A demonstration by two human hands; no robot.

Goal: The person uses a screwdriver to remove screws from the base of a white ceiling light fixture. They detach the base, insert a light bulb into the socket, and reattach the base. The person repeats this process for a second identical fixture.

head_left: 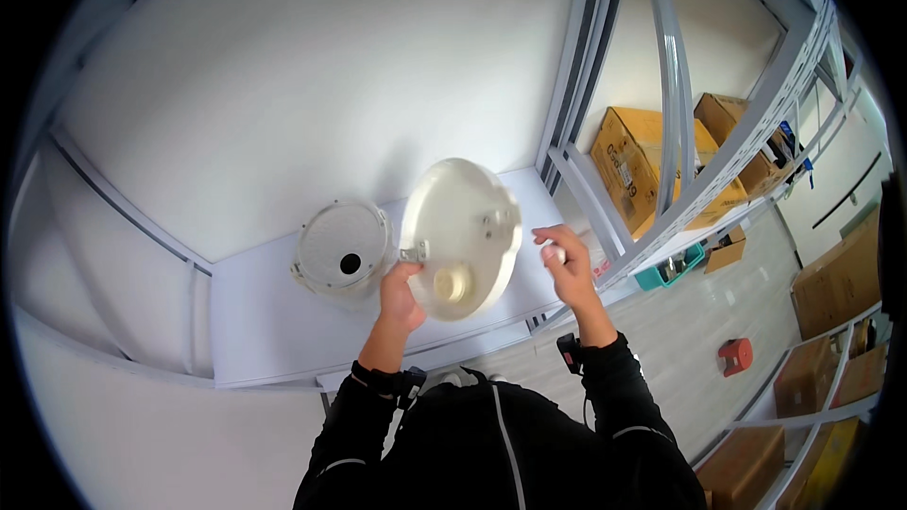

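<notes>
My left hand (402,300) grips the lower left rim of a round white plastic lid (452,217). The lid is held up and tilted, its hollow inside showing, with a cream threaded ring (452,283) near its lower part and small metal brackets at the rim. Off the lid's right side, my right hand (573,274) is apart from it, with curled fingers around a small white piece (558,253) whose kind I cannot make out. Behind and left of the lid, a round white tub (342,246) with a dark round hole stands on the white table (260,321).
Grey metal posts (576,57) rise beside the table's right end. A shelf beyond them carries cardboard boxes (628,165). On the floor to the right are a teal crate (671,269) and a red stool (735,356). More boxes (746,463) fill a rack at lower right.
</notes>
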